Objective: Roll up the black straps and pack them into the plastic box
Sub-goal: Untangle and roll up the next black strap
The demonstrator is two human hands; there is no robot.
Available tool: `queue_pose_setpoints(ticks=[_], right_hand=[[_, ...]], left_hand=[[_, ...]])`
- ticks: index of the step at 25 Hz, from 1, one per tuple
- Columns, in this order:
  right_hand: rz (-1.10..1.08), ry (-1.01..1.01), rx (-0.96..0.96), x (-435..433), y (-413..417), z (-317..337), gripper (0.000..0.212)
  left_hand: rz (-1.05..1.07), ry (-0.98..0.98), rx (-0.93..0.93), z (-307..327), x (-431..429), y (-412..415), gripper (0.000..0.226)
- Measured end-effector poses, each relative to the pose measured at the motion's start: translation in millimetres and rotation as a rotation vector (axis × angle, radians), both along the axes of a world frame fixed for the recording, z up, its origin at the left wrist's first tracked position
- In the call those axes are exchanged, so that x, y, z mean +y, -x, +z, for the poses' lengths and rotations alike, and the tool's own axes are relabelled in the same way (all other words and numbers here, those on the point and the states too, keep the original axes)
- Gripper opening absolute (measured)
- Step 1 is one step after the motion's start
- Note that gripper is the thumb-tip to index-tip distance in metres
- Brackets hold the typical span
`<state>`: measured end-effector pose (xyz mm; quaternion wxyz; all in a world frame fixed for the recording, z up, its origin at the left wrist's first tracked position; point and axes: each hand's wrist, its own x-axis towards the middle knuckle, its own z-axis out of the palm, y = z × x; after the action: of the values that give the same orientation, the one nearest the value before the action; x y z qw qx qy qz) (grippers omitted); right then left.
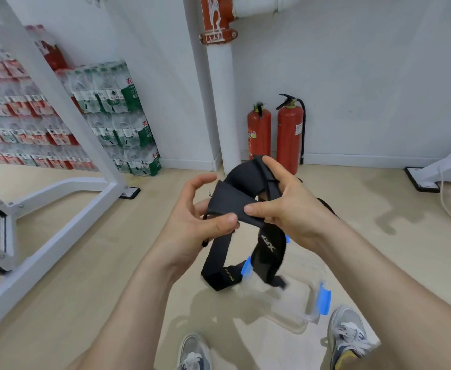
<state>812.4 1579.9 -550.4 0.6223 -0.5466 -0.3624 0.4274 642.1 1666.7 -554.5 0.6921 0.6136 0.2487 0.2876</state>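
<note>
**Black strap held in both hands above the clear box**

The person stands on a pale wooden floor (85, 263) and holds a black padded fabric strap (229, 201) in front of the body, directly above a clear plastic box with blue clips (293, 320).

The left hand (192, 217) pinches the folded pad at its lower edge. The thumb lies flat on the front and the fingers (200, 182) curl loosely behind it, the upper ones spread and off the fabric. The right hand (285, 206) grips the same strap from the other side. Its thumb presses on the near corner of the fold and its fingers (275, 166) wrap over the top of the arched loop.

From the hands, two black lengths hang down toward the box. One is a wide band with white lettering (268, 243), and its blurred lower end reaches the open mouth of the box. The other is a flat webbing band with small yellow lettering (219, 265), whose bottom fold hangs just left of the box.

The box sits on the floor. A grey sneaker (348, 335) is just beside its near right corner, and a second grey sneaker (192, 353) is nearer the camera to the box's left. Well beyond the box, two red fire extinguishers (288, 134) stand against the white wall beside a white vertical pipe (223, 102). Far to the box's left are a white metal frame (59, 145) and stacked packs of bottled water (117, 113).
</note>
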Motion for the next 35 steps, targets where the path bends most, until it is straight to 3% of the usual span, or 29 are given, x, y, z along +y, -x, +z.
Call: queue_pose_setpoints(ticks=[2,5,10,15,20,22,24,28,32,35], right_hand=[[0.004,-0.008,0.03,-1,-2,2,0.098],[0.012,-0.028,0.095,0,-1,1,0.101],[-0.003,-0.075,0.059,0,5,-1,0.099],[0.002,-0.103,0.099,1,6,-2,0.088],[0.016,-0.077,0.02,0,2,-4,0.098],[0.029,-0.075,0.04,0,0,-3,0.096],[0.062,-0.082,0.07,-2,-3,-1,0.091],[0.2,-0.099,0.172,-4,-7,3,0.074],[0.212,-0.103,0.268,-3,0,1,0.069],[0.159,-0.142,0.288,-1,4,2,0.071]], left_hand=[[-0.059,-0.096,0.023,4,-1,5,0.053],[0.044,-0.152,0.041,9,-8,3,0.019],[0.201,-0.166,0.03,7,-11,-5,0.008],[0.289,-0.202,-0.001,10,-15,-10,0.022],[0.245,-0.22,0.03,11,-12,-10,0.018],[0.131,-0.124,0.041,13,-11,-6,0.018],[-0.052,-0.076,0.057,15,-5,4,0.035],[-0.315,-0.136,0.082,17,1,17,0.053],[-0.119,-0.057,-0.063,16,-4,8,0.029],[-0.011,-0.088,-0.096,12,-4,3,0.023]])
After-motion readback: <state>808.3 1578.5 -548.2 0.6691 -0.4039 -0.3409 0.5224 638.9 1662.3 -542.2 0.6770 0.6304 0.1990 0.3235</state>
